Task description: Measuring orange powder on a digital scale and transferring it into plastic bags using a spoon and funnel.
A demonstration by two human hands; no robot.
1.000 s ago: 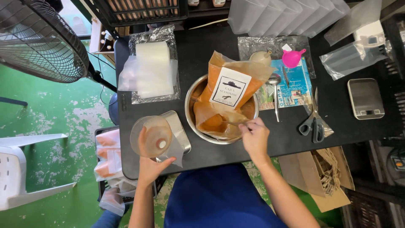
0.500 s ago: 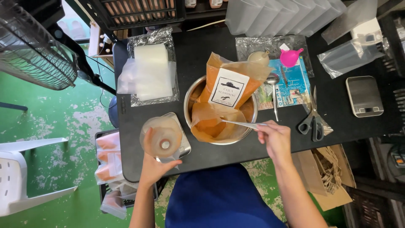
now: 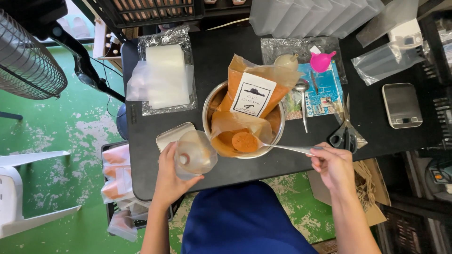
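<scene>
The right hand [image 3: 335, 165] was closed around the handle of a spoon [image 3: 263, 144] heaped with orange powder, over the open bag in the metal bowl [image 3: 278, 136]. The left hand [image 3: 170, 175] gripped a clear funnel [image 3: 194, 153] just beside the bowl, above a small metal tray [image 3: 170, 135] on the black table [image 3: 221, 61].

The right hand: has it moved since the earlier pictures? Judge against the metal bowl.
Yes. The right hand has drawn away from the metal bowl toward the scissors, lifting a spoon of orange powder.
</scene>
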